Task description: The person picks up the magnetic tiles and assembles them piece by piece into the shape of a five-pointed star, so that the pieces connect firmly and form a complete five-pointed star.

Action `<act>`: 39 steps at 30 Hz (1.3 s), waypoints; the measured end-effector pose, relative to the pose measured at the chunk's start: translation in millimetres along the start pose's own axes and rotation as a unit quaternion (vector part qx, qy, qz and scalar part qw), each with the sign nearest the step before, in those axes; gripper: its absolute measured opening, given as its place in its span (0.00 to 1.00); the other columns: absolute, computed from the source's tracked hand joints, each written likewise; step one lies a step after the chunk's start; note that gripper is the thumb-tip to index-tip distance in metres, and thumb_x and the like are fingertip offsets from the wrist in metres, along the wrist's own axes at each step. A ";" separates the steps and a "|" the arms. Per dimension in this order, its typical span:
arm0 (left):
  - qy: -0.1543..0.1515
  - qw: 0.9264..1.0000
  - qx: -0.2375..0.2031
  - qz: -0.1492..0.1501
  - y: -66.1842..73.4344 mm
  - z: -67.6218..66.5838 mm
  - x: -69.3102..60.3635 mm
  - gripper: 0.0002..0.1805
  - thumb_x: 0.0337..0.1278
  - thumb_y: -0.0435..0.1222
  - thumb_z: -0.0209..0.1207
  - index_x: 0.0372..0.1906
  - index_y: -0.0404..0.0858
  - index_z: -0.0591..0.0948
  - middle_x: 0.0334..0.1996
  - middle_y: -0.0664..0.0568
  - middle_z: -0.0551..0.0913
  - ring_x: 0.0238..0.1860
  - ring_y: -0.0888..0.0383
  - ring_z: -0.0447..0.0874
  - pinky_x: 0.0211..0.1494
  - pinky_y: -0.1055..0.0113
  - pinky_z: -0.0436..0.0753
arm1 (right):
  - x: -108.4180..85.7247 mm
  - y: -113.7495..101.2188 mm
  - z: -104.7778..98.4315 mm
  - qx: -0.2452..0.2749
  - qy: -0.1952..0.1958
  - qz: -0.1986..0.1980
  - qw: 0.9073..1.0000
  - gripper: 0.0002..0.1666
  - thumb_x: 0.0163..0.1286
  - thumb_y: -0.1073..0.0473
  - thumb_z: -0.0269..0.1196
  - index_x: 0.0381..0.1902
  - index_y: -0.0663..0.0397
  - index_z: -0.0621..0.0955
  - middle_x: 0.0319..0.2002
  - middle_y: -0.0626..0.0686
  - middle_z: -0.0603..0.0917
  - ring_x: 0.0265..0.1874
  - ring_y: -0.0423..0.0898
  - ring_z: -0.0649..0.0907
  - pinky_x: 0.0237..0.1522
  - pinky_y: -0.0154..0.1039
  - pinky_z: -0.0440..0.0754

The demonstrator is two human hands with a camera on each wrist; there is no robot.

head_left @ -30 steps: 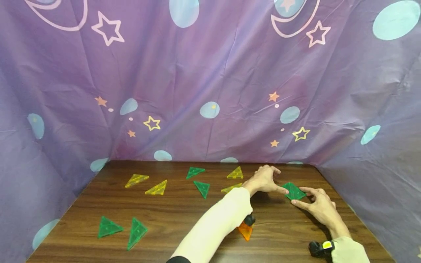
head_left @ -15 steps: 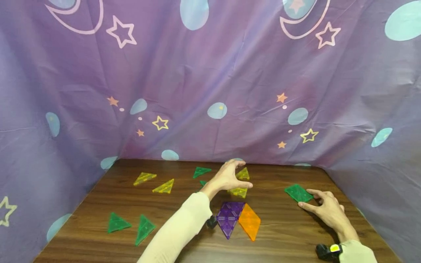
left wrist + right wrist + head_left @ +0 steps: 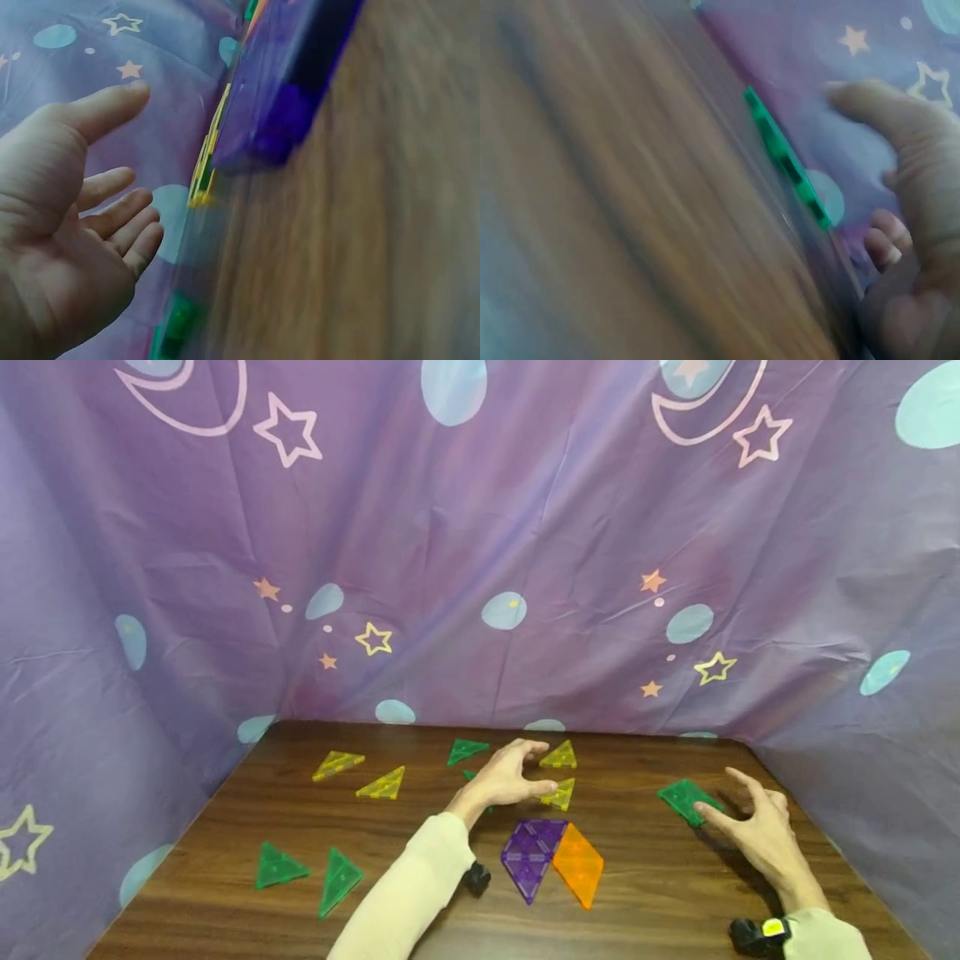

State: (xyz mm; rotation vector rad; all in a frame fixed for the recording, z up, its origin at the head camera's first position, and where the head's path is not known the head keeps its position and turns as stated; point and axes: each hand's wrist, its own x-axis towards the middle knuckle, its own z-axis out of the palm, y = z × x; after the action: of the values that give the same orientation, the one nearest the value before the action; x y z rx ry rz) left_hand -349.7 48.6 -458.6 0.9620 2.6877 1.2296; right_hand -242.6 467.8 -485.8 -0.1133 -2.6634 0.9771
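In the head view my left hand [image 3: 501, 779] reaches beside two yellow triangle tiles [image 3: 561, 793] at the back middle, thumb and fingers spread apart. Its thumb tip overlaps the nearer one; whether it touches cannot be told. The left wrist view shows that hand [image 3: 82, 195] with nothing in its grasp. On the right, a flat green diamond-shaped piece [image 3: 681, 797] lies on the table. My right hand [image 3: 767, 831] is next to it, fingers parted, its thumb covering the piece's near right edge. Nothing sits between the fingers of the right hand [image 3: 915, 202] in the right wrist view.
A purple tile group [image 3: 531, 852] and an orange diamond [image 3: 580, 865] lie side by side at front centre. Further left are green triangles [image 3: 341, 881] and yellow triangles [image 3: 384, 783]. Another green triangle [image 3: 467, 750] lies at the back. A patterned curtain [image 3: 480, 543] encloses the wooden table [image 3: 427, 860].
My left hand has left the green diamond piece and moved left to the yellow triangles. My right hand has drawn its fingers off the green piece. The view has turned slightly.
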 end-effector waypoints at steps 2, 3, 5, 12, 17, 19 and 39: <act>0.004 1.000 0.008 0.003 -1.7 2.5 3.8 0.42 0.70 0.50 0.75 0.82 0.43 0.74 0.76 0.47 0.77 0.75 0.47 0.78 0.77 0.51 0.78 | 0.8 -8.7 5.8 0.016 0.032 -0.001 0.999 0.55 0.79 0.37 0.70 0.89 0.56 0.60 0.70 0.76 0.65 0.62 0.71 0.71 0.54 0.68 0.70; 0.005 1.000 0.010 0.004 -2.5 3.2 5.2 0.41 0.70 0.50 0.75 0.82 0.43 0.74 0.76 0.47 0.77 0.75 0.47 0.78 0.78 0.51 0.78 | 1.2 -14.3 10.5 0.018 0.050 -0.004 0.999 0.52 0.78 0.38 0.71 0.88 0.54 0.63 0.70 0.76 0.66 0.62 0.70 0.72 0.52 0.64 0.72; 0.007 1.000 0.008 0.005 -3.6 3.7 6.7 0.41 0.70 0.48 0.75 0.82 0.42 0.74 0.76 0.46 0.77 0.75 0.46 0.77 0.79 0.50 0.76 | 2.3 -27.7 21.3 0.023 0.076 -0.024 0.997 0.48 0.77 0.42 0.73 0.85 0.53 0.69 0.67 0.74 0.69 0.60 0.68 0.75 0.50 0.59 0.71; -0.010 0.999 -0.036 0.024 -5.8 7.7 14.1 0.39 0.73 0.44 0.74 0.82 0.38 0.73 0.76 0.42 0.78 0.77 0.43 0.76 0.80 0.52 0.76 | 1.6 -76.8 65.2 0.076 0.047 -0.121 0.989 0.36 0.76 0.54 0.76 0.77 0.51 0.79 0.65 0.64 0.78 0.55 0.56 0.81 0.48 0.41 0.78; -0.040 0.998 -0.037 0.026 -5.4 10.8 19.8 0.43 0.71 0.46 0.75 0.84 0.40 0.71 0.78 0.43 0.77 0.79 0.43 0.75 0.82 0.52 0.74 | 2.8 -99.5 90.7 0.150 -0.027 -0.142 0.978 0.31 0.78 0.57 0.74 0.75 0.52 0.81 0.62 0.63 0.84 0.50 0.44 0.85 0.44 0.34 0.82; -0.056 0.998 -0.018 0.019 -4.4 10.0 20.9 0.48 0.67 0.49 0.78 0.85 0.42 0.69 0.80 0.45 0.75 0.80 0.44 0.73 0.82 0.50 0.73 | 5.7 -105.2 98.2 0.175 -0.051 -0.147 0.972 0.30 0.79 0.57 0.73 0.74 0.54 0.81 0.63 0.62 0.86 0.50 0.41 0.86 0.45 0.34 0.84; -0.075 0.988 0.135 0.008 -4.7 0.6 15.0 0.43 0.49 0.54 0.87 0.71 0.46 0.87 0.57 0.51 0.85 0.54 0.61 0.76 0.63 0.68 0.80 | 12.5 -110.3 117.9 0.043 -0.063 -0.211 0.974 0.15 0.74 0.56 0.78 0.55 0.51 0.91 0.59 0.52 0.87 0.52 0.49 0.87 0.48 0.38 0.86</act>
State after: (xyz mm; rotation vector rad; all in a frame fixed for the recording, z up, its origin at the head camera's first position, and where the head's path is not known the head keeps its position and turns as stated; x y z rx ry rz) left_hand -364.1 55.0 -459.0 1.0580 2.7756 0.7724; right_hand -287.3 312.6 -497.0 0.5287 -2.5891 0.9762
